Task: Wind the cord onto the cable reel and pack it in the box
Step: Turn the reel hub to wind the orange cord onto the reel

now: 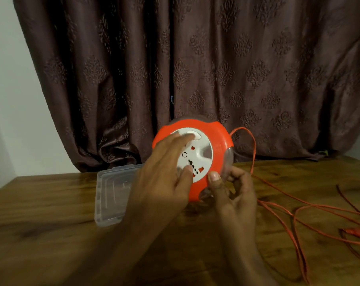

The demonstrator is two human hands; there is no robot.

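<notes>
On table [51,203], reel [220,145] apparently between both hands' fingers [183,139].

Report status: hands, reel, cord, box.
Left hand fingers on reel face. Right hand grips its lower edge. Cord mostly loose on table. Box behind left.

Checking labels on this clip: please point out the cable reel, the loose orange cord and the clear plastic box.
cable reel [220,139]: head view, on its orange front rim, upper right.
orange cord [286,211]: head view, on a loose strand lying on the table.
clear plastic box [111,188]: head view, on its see-through top face.
</notes>
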